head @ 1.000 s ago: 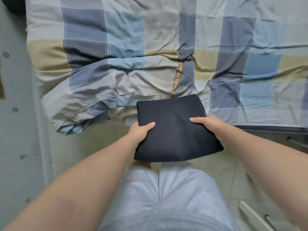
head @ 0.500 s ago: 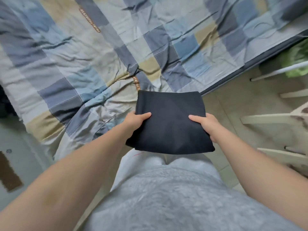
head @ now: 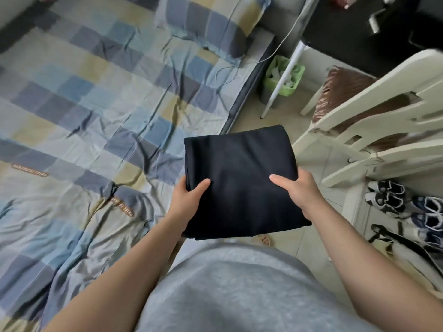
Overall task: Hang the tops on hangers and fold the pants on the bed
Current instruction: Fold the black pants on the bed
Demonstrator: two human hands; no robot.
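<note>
- Head view, nearest first: your grey top (head: 235, 288) filled the bottom of the picture, and both bare forearms reached forward from it.
- Your left hand (head: 189, 200) gripped the left edge of the folded dark garment (head: 239, 164). Its thumb (head: 201, 185) was pressed flat on top and its fingers were curled underneath, out of sight.
- Your right hand (head: 297, 190) clamped the right edge the same way, thumb (head: 280, 180) on the top face and fingers hidden below the cloth.
- The folded dark garment was a thick, neat rectangle held roughly level between your two hands, in front of your body. It was lifted rather than lying on the bed, and from this angle it covered part of the mattress edge and the tiled floor beside it.
- To the left, the bed (head: 96, 104) spread out under a creased checked sheet of blue, grey and yellow.
- To the right, a cream chair (head: 374, 116) stood near the garment, with shoes (head: 388, 195) on the floor by its base.
- Farther off, a checked pillow (head: 206, 22) lay at the head of the bed, and a green-lined bin (head: 284, 75) stood on the floor just beside that end.
</note>
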